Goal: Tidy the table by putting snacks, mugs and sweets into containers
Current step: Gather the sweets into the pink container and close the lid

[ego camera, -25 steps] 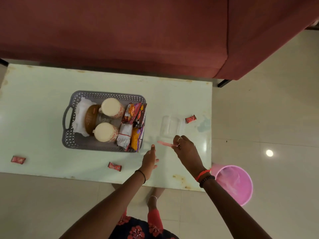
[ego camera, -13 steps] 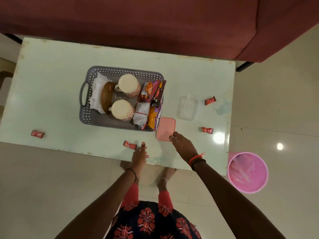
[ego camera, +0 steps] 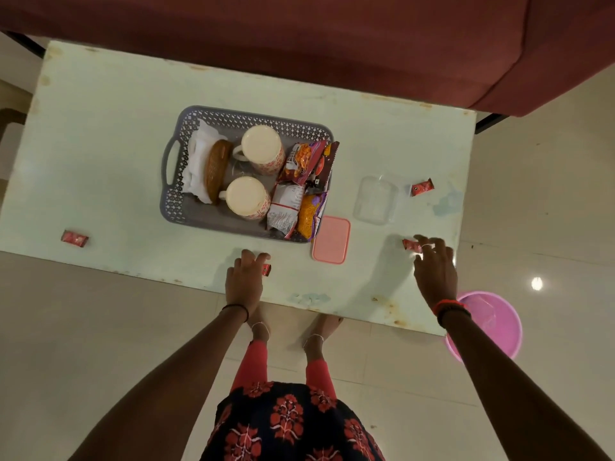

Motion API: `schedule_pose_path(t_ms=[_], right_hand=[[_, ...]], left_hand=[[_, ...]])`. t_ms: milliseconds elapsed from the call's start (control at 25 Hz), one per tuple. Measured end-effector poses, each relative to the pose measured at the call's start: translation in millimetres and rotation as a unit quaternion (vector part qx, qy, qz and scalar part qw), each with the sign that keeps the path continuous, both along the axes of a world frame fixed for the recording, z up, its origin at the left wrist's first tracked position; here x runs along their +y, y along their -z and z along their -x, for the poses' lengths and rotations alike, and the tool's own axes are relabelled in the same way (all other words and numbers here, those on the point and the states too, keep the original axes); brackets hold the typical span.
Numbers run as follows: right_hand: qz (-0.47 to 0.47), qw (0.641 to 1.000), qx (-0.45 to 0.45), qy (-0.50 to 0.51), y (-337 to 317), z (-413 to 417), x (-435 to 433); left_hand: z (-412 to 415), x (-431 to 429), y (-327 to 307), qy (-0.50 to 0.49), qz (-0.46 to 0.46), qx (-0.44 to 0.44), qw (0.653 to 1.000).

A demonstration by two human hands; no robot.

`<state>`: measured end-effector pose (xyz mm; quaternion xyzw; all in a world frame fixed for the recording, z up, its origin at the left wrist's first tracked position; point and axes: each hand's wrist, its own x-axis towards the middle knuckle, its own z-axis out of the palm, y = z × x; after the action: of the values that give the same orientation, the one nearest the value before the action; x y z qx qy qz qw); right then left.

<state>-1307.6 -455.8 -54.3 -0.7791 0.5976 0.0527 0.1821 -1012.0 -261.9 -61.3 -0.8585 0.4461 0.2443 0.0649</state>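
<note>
Left hand curled over a red sweet near the table edge; right hand spread, fingertips touching another red sweet.

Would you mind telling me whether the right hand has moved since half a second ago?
Yes. The right hand has moved right, away from the pink lid, and now reaches the sweet near the table's right edge.

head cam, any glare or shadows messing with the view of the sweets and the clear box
Head view: a bright ceiling-light reflection sits on the floor, off the table; soft shadows fall beside the left hand and right hand; the clear box is faint against the pale top; the red sweets stay readable; wide-angle bending shows at the table's edges.
</note>
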Motion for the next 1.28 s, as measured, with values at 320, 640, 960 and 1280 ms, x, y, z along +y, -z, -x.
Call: schedule_pose_path(t_ms=[320,640,960,1280], right_hand=[[-0.058,0.998,0.009,0.032,20,-5,-14],[-0.119,0.960,-0.076,0.241,16,-25,-4],[-0.127,0.872,-0.239,0.407,3,-33,11],[-0.126,0.803,-0.357,0.461,-14,-22,5]], left_hand=[[-26,-9,13,-0.039,0.000,0.146,0.988],[70,-55,-19,-0.105,0.050,0.348,0.930],[111,-192,-35,-0.137,0.117,0.379,0.908],[102,-242,-17,-0.118,0.103,0.354,0.922]])
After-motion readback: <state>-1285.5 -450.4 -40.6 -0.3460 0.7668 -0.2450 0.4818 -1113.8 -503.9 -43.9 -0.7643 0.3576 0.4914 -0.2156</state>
